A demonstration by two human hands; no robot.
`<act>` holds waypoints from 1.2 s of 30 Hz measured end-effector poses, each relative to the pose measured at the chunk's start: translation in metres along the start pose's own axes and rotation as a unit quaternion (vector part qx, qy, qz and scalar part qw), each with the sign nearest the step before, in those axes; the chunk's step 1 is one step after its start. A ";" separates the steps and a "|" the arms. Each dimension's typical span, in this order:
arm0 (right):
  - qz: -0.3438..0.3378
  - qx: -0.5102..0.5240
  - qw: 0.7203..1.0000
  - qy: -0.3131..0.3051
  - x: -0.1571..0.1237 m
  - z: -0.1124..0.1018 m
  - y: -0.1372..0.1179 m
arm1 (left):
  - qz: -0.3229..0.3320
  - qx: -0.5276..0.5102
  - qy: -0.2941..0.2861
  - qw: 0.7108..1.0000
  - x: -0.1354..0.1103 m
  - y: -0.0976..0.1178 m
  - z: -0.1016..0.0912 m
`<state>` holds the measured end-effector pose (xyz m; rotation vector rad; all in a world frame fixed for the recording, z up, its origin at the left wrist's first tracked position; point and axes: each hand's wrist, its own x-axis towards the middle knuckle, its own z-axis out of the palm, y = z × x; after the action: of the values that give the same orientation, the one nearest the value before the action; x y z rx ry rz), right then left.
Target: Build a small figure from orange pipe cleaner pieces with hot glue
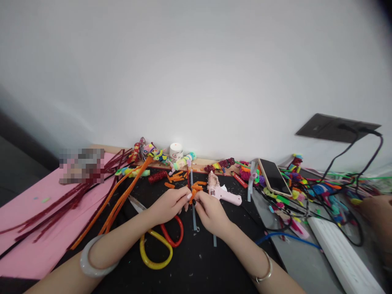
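My left hand point(169, 205) and my right hand point(210, 212) meet over a black mat point(196, 261), fingertips pinched together on a small orange pipe-cleaner piece point(193, 195). Several short orange pipe-cleaner bits point(176, 178) lie just beyond the fingers. A pink glue gun point(222, 191) rests right of my right hand. Scissors with a red and a yellow handle point(161, 243) lie beneath my left wrist. A pale bangle point(92, 261) circles my left forearm and a thin silver bracelet point(266, 272) my right.
Long orange point(122, 200) and dark red pipe cleaners point(61, 204) spread over a pink sheet point(27, 220) at left. A phone point(274, 177), coloured pipe-cleaner figures, black cables and a white power strip point(339, 253) crowd the right. Another person's hand point(378, 212) shows at the right edge.
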<state>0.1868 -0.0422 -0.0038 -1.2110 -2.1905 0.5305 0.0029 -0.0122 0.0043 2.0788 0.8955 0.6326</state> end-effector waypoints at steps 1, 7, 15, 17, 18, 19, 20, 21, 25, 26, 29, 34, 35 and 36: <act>0.000 0.001 1.000 0.001 0.000 0.000 0.000 | 0.000 0.000 -0.001 1.000 0.000 0.000 0.000; -0.004 0.009 1.000 0.007 -0.001 0.000 0.000 | 0.001 -0.010 0.001 1.000 0.000 0.000 0.000; -0.007 0.021 1.000 0.007 -0.001 0.001 0.000 | 0.001 -0.015 -0.003 1.000 0.000 -0.002 0.001; -0.005 0.022 1.000 0.005 0.000 0.001 0.000 | -0.001 -0.013 -0.004 1.000 0.000 -0.001 0.000; -0.004 0.021 1.000 0.004 0.000 0.001 0.000 | -0.002 -0.011 -0.004 1.000 0.000 -0.001 0.000; -0.004 0.020 1.000 0.003 0.000 0.001 -0.001 | -0.003 -0.010 -0.003 1.000 0.000 0.000 0.000; -0.004 0.019 1.000 0.003 0.000 0.000 -0.001 | -0.002 -0.007 -0.002 1.000 0.000 0.000 0.000; -0.003 0.018 1.000 0.004 0.000 0.000 -0.001 | -0.001 -0.004 -0.001 1.000 0.000 0.001 0.000; 0.001 0.017 1.000 0.010 0.000 0.000 -0.001 | 0.004 0.005 0.003 1.000 0.001 0.001 0.000; 0.002 0.019 1.000 0.011 0.000 0.000 -0.001 | 0.004 0.006 0.003 1.000 0.001 0.001 0.000; 0.000 0.023 1.000 0.015 0.000 0.001 0.000 | 0.003 0.013 0.003 1.000 0.001 0.001 -0.001; -0.003 0.027 0.999 0.024 0.000 0.001 0.001 | 0.006 0.022 -0.005 1.000 0.002 0.001 -0.001; -0.003 0.029 0.999 0.025 0.000 0.001 0.001 | 0.006 0.020 -0.006 1.000 0.002 0.001 -0.001; -0.004 0.030 0.999 0.026 0.000 0.001 0.001 | 0.007 0.019 -0.007 1.000 0.002 0.002 -0.001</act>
<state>0.1868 -0.0422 -0.0050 -1.1716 -2.1190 0.5521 0.0035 -0.0109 0.0066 2.1237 0.8920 0.6121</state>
